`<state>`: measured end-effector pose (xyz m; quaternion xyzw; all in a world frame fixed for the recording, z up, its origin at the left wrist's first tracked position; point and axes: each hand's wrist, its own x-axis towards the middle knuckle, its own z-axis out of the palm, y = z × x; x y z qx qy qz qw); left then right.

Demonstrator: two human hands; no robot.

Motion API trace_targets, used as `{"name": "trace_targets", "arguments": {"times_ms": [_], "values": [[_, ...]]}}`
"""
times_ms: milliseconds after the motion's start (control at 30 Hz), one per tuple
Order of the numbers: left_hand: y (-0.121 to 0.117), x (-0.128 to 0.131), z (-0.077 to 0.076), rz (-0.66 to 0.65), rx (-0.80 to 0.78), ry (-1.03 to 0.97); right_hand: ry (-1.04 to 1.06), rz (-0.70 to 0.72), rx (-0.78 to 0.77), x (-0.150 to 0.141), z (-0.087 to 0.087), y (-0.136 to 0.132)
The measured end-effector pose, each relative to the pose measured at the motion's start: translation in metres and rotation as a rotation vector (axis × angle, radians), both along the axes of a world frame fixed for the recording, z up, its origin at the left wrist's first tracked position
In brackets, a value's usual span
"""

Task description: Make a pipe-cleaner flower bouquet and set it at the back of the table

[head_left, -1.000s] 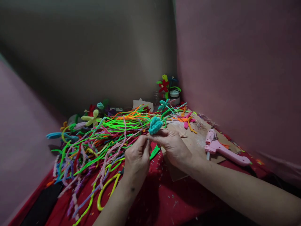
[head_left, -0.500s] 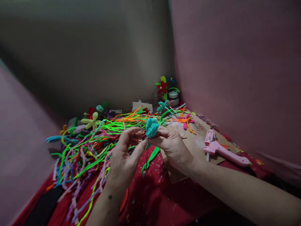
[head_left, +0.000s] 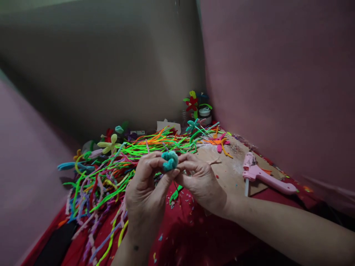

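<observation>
A turquoise pipe-cleaner flower (head_left: pixel 170 161) is held up between my two hands, over the front of the table. My left hand (head_left: pixel 148 181) pinches it from the left with thumb and fingers. From the right, the fingertips of my right hand (head_left: pixel 201 181) are closed on its right side and base. Below the hands, a green pipe-cleaner leaf (head_left: pixel 175 194) shows against the red cloth; whether it joins the flower is hidden by my fingers.
Loose coloured pipe cleaners (head_left: pixel 111 184) pile up on the left. A pink glue gun (head_left: pixel 266 179) rests on cardboard (head_left: pixel 230 170) at the right. Finished flowers (head_left: pixel 192 103) and a white-lidded jar (head_left: pixel 205 114) stand at the back. A dark flat object (head_left: pixel 54 245) lies front left.
The flower has come lower and slightly left, and is tilted so that its curled petals show differently. Both hands have stayed closed around it.
</observation>
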<state>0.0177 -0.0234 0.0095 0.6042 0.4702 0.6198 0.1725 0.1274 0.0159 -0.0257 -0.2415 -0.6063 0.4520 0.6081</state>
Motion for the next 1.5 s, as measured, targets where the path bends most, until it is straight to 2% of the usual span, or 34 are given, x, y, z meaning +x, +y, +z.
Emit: {"name": "trace_targets", "arguments": {"times_ms": [67,200,300,433,567,733,800,867,933,1033,1100,1200,1267,1333,1500], "values": [[0.000,0.002,0.000,-0.052,0.015,-0.115,-0.019,0.005,0.009,0.001,0.001,-0.002],[0.003,0.002,-0.001,-0.077,0.062,-0.184,-0.059,-0.004,0.039,0.002,0.002,-0.003],[0.006,-0.001,0.001,-0.109,-0.019,-0.228,-0.082,-0.011,0.050,0.002,0.002,-0.002],[0.008,-0.007,0.001,-0.160,-0.169,-0.183,-0.072,0.022,0.033,0.002,0.003,-0.001],[0.010,-0.011,0.000,-0.216,-0.198,-0.154,0.064,0.125,-0.093,0.002,0.005,0.003],[0.016,-0.012,-0.006,-0.181,-0.291,-0.078,0.320,0.291,-0.309,0.002,0.004,0.015],[0.018,-0.009,-0.011,-0.161,-0.342,0.007,0.383,0.321,-0.381,0.002,0.003,0.020],[0.019,-0.006,-0.018,-0.077,-0.340,0.176,0.404,0.307,-0.432,0.002,0.002,0.022],[0.020,-0.003,-0.025,0.063,-0.241,0.406,0.429,0.288,-0.467,0.002,0.001,0.023],[0.022,-0.001,-0.036,0.237,0.005,0.720,0.476,0.296,-0.486,0.000,-0.001,0.022],[0.023,-0.001,-0.041,0.293,0.116,0.854,0.490,0.297,-0.488,-0.001,-0.001,0.021],[0.025,-0.002,-0.045,0.330,0.138,0.956,0.480,0.283,-0.524,-0.001,-0.001,0.020],[0.026,-0.002,-0.046,0.318,0.110,0.932,0.467,0.274,-0.545,-0.001,0.000,0.020],[0.026,-0.002,-0.043,0.255,0.047,0.801,0.462,0.275,-0.549,-0.001,0.000,0.019],[0.022,0.001,-0.028,-0.079,-0.319,0.144,0.454,0.365,-0.499,-0.001,0.002,0.019]]}}
